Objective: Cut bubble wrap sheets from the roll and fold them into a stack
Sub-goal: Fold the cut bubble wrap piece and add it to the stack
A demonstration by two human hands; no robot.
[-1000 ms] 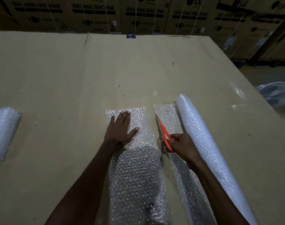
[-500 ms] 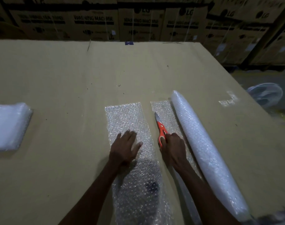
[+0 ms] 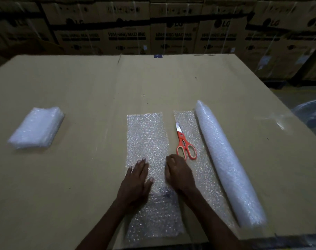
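One cut sheet point(image 3: 147, 141) lay flat under your left hand point(image 3: 135, 183), fingers straight and pressing it; your right hand point(image 3: 178, 173) curled at its right edge, its hold unclear; scissors point(image 3: 184, 143) rested just beyond that hand on the unrolled strip point(image 3: 204, 170); the roll point(image 3: 225, 159) lay further right; the folded stack point(image 3: 37, 128) sat far left of your left hand.

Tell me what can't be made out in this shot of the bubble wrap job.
Head view only:
- Right hand: fingers curled under, the hand's back hides any hold.
- Cut sheet: near end cut off by the bottom edge.
- Folded stack: sheet count too blurred.
- Roll: near end smeared.
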